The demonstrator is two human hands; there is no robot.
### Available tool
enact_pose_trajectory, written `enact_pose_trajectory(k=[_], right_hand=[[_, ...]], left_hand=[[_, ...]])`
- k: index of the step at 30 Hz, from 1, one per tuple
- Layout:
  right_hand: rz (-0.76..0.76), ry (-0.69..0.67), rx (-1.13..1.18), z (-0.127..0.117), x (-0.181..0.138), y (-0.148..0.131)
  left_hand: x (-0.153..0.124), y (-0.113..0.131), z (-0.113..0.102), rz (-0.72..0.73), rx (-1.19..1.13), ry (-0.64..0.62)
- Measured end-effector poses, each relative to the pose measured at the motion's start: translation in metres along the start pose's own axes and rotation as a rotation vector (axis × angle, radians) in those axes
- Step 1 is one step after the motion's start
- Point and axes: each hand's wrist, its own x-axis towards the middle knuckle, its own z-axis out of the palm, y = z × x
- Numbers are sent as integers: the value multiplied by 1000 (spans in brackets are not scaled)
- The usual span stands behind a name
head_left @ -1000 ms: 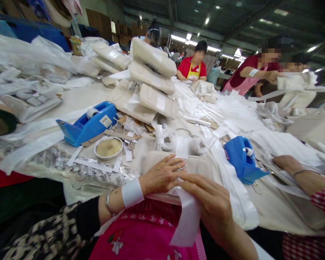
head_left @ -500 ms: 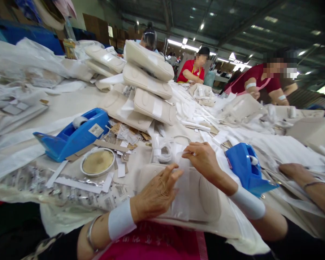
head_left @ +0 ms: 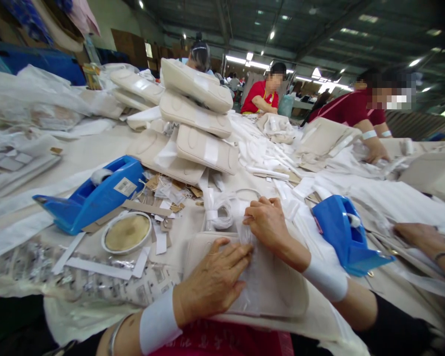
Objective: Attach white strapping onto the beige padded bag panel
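Observation:
A cream padded bag panel (head_left: 282, 291) lies flat at the near table edge. My left hand (head_left: 211, 282) presses down on it, fingers spread, over a white translucent strip (head_left: 254, 277) that runs across the panel. My right hand (head_left: 269, 222) pinches the far end of that strip at the panel's top edge, next to a coil of white cord (head_left: 222, 212). Both wrists wear white bands.
A blue tape dispenser (head_left: 92, 193) sits to the left and another (head_left: 343, 232) to the right. A round dish of tan paste (head_left: 126, 232) is near left. Stacked cream panels (head_left: 193, 113) rise behind. Another person's hand (head_left: 419, 235) rests at the right; workers stand farther back.
My right hand moved from the near edge up to the panel's far end, drawing the strip across it. My left hand slid down and flattened on the strip.

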Motion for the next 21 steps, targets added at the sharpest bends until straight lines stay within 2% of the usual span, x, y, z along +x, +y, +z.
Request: enact_pose_trajectory(k=[11, 21], right_hand=[[13, -21, -41, 1, 1, 0], [31, -123, -206, 6, 14, -1]], left_hand=[[0, 6, -2, -44, 155, -27], [6, 9, -10, -33, 136, -96]])
